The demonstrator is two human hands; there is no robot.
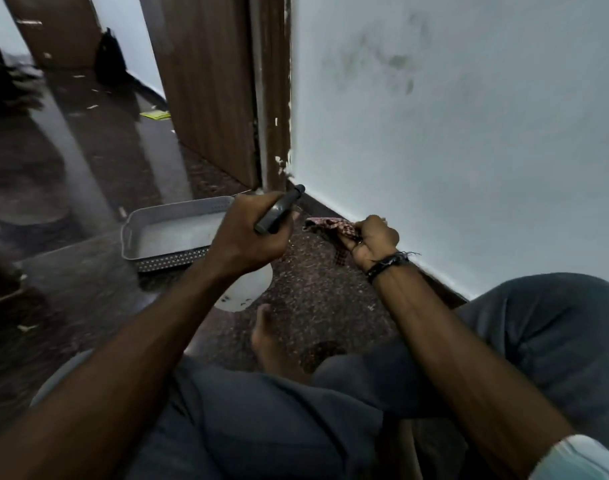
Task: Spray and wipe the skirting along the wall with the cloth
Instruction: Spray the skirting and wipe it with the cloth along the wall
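We see the person sitting on the dark speckled stone floor (317, 296) facing a pale blue-white painted wall (469, 133), with both bare forearms reaching forward. Our left hand (253, 233) is curled round the dark grey trigger head (281, 208) of a white plastic spray bottle (242, 289), whose rounded body hangs below the wrist and just above the floor; the nozzle points toward the corner where the wall meets the brown wooden door frame (273, 98). Our right hand (374, 240) is closed into a fist on a red-and-white checked cloth (331, 227), which is bunched and pressed low against the dark brown skirting strip (334, 206) running along the foot of the wall (a black cord bracelet (388, 264) sits at that wrist). The two hands are near each other but apart, the cloth lying between them and touching the skirting, as far as the motion blur lets us judge. Behind the left hand rests a grey rectangular plastic tray with a perforated rim (164, 233), on the floor just beside the door frame. In the foreground we see grey trousers (261, 410) over the folded legs and a bare foot (266, 337) resting on the floor between the arms.
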